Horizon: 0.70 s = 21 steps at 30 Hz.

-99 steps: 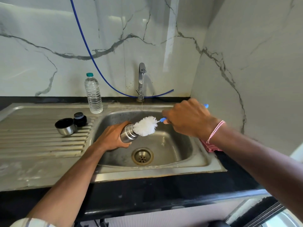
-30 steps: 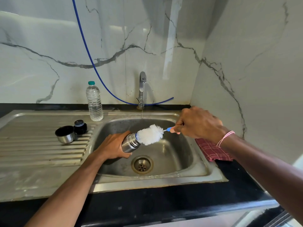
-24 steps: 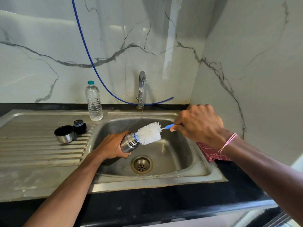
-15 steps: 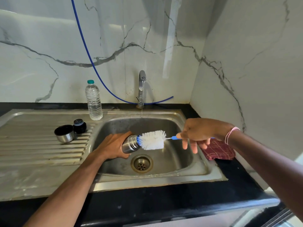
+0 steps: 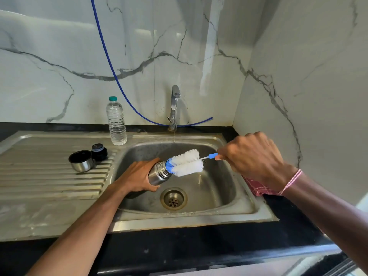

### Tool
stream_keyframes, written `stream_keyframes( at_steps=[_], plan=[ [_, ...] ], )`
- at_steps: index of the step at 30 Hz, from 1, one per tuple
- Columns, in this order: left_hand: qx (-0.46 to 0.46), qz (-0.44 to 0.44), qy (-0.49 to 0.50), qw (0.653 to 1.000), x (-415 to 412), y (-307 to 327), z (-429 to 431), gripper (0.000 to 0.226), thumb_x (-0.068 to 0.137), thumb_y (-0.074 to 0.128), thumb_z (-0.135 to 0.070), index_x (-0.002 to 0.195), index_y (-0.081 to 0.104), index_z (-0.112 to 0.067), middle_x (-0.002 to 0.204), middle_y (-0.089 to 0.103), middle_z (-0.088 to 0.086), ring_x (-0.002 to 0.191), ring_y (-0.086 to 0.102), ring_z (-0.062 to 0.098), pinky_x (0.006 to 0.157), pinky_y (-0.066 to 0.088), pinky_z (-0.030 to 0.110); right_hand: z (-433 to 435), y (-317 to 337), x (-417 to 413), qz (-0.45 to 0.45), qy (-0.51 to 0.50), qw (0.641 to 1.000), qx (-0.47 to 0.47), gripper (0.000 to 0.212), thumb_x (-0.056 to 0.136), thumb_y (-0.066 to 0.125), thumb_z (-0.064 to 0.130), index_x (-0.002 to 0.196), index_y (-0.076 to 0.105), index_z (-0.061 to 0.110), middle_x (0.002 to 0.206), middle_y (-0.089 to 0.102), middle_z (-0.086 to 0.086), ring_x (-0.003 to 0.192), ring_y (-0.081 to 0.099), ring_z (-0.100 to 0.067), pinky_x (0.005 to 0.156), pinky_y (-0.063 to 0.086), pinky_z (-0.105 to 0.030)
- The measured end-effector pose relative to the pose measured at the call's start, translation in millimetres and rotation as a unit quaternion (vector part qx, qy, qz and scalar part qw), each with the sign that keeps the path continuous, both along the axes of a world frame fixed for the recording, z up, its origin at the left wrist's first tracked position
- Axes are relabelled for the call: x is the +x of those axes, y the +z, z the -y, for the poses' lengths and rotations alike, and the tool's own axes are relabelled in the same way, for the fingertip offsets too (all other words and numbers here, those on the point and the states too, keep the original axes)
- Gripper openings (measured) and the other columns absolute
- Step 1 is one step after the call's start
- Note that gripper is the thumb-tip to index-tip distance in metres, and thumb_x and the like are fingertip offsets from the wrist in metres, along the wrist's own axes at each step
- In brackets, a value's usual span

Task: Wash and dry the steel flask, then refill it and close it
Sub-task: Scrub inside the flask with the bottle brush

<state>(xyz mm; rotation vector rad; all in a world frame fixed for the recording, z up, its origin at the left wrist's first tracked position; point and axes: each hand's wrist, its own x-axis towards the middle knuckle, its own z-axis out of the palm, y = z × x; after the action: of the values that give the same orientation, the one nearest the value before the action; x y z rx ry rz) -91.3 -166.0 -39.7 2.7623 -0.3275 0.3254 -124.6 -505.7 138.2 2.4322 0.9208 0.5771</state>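
Observation:
My left hand (image 5: 137, 176) grips the steel flask (image 5: 158, 174), which lies tilted over the sink basin (image 5: 209, 192) with its mouth pointing right. My right hand (image 5: 253, 158) holds the blue handle of a white bottle brush (image 5: 187, 163). The brush's blue tip is at the flask's mouth; most of the bristles are outside. The flask's steel cup (image 5: 81, 160) and black stopper (image 5: 99, 151) stand on the draining board (image 5: 39, 176) to the left. A thin stream of water falls from the tap (image 5: 175, 104).
A clear plastic water bottle (image 5: 116, 121) with a green cap stands behind the sink's left corner. A red checked cloth (image 5: 256, 187) lies on the black counter to the right, partly under my right wrist. A blue hose (image 5: 111, 64) hangs along the marble wall.
My right hand has risen and closed its fingers round the brush handle again. The brush stays at the flask's mouth, now angled upward to the right. The left hand keeps its grip.

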Motion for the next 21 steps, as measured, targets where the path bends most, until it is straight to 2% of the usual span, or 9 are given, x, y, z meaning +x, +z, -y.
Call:
stream_keyframes(
  at_steps=[2,4,7,9,11,12,14,17,21],
  plan=[
    [0.004,-0.004,0.000,1.000,-0.6,0.0,-0.9,0.085,0.055,0.082,-0.056,0.131,0.051,-0.034,0.116,0.072,-0.007,0.092,0.070,0.017,0.080,0.057,0.034,5.5,-8.9,2.9,0.061,0.048,0.997,0.004,0.023,0.094,0.073,0.039,0.078,0.067,0.024,0.057,0.032,0.004,0.045,0.030,-0.026,0.044,0.021,-0.028],
    [0.006,-0.005,0.000,1.000,-1.0,0.0,0.1,0.084,0.055,0.082,-0.055,0.130,0.050,-0.034,0.116,0.072,-0.006,0.091,0.069,0.017,0.079,0.057,0.034,8.4,-14.0,4.8,0.065,0.044,0.997,0.024,0.030,0.097,0.068,0.045,0.077,0.062,0.025,0.058,0.037,0.006,0.047,0.036,-0.025,0.046,0.027,-0.029],
    [0.025,0.000,-0.008,1.000,-1.9,-0.6,4.5,0.079,0.058,0.084,-0.049,0.128,0.051,-0.034,0.114,0.072,-0.006,0.089,0.068,0.014,0.074,0.054,0.029,5.2,-12.7,3.8,-0.157,-0.111,0.979,0.070,0.038,0.108,0.040,0.052,0.094,0.060,0.023,0.076,0.058,0.005,0.071,0.058,-0.022,0.068,0.044,-0.034],
    [0.035,0.010,-0.016,0.999,-2.8,-0.1,6.7,0.077,0.060,0.084,-0.047,0.129,0.051,-0.034,0.113,0.071,-0.008,0.089,0.067,0.013,0.072,0.051,0.027,2.2,-2.2,8.4,-0.406,-0.209,0.879,0.136,0.045,0.110,0.038,0.046,0.100,0.066,0.013,0.072,0.069,-0.001,0.058,0.057,-0.018,0.062,0.046,-0.030],
    [0.039,0.016,-0.019,0.999,-3.4,0.2,7.0,0.078,0.061,0.085,-0.045,0.130,0.051,-0.034,0.113,0.071,-0.007,0.088,0.066,0.011,0.071,0.049,0.025,2.4,3.5,14.7,-0.534,-0.245,0.796,0.149,0.050,0.111,0.038,0.043,0.100,0.072,0.008,0.062,0.067,-0.003,0.043,0.044,-0.014,0.050,0.039,-0.024],
    [0.038,0.015,-0.019,0.999,-3.3,0.4,7.0,0.079,0.061,0.086,-0.044,0.131,0.051,-0.033,0.113,0.071,-0.007,0.087,0.064,0.010,0.071,0.047,0.023,4.5,3.6,18.1,-0.535,-0.238,0.796,0.152,0.050,0.111,0.041,0.042,0.098,0.075,0.008,0.058,0.061,-0.001,0.041,0.038,-0.012,0.047,0.034,-0.022],
    [0.029,0.006,-0.014,0.999,-3.8,0.6,7.1,0.079,0.061,0.087,-0.043,0.131,0.052,-0.031,0.114,0.071,-0.006,0.085,0.061,0.007,0.071,0.044,0.022,6.5,0.8,17.7,-0.465,-0.196,0.847,0.166,0.047,0.108,0.048,0.042,0.084,0.078,0.015,0.056,0.052,0.003,0.042,0.036,-0.010,0.048,0.032,-0.020],
    [0.017,0.001,-0.008,1.000,-3.2,0.8,8.5,0.080,0.059,0.087,-0.044,0.130,0.053,-0.030,0.113,0.072,-0.006,0.082,0.058,0.007,0.070,0.042,0.022,9.4,-5.8,10.9,-0.344,-0.168,0.902,0.202,0.043,0.102,0.057,0.043,0.063,0.068,0.030,0.059,0.057,0.008,0.054,0.052,-0.012,0.062,0.046,-0.028],
    [0.010,-0.007,-0.001,1.000,-0.8,-1.1,9.7,0.085,0.060,0.087,-0.050,0.135,0.051,-0.030,0.118,0.071,-0.005,0.089,0.066,0.013,0.075,0.046,0.023,7.1,-7.6,1.3,-0.189,-0.149,0.955,0.174,0.032,0.101,0.051,0.051,0.085,0.073,0.033,0.083,0.066,0.005,0.075,0.063,-0.021,0.072,0.055,-0.037]
  ],
)
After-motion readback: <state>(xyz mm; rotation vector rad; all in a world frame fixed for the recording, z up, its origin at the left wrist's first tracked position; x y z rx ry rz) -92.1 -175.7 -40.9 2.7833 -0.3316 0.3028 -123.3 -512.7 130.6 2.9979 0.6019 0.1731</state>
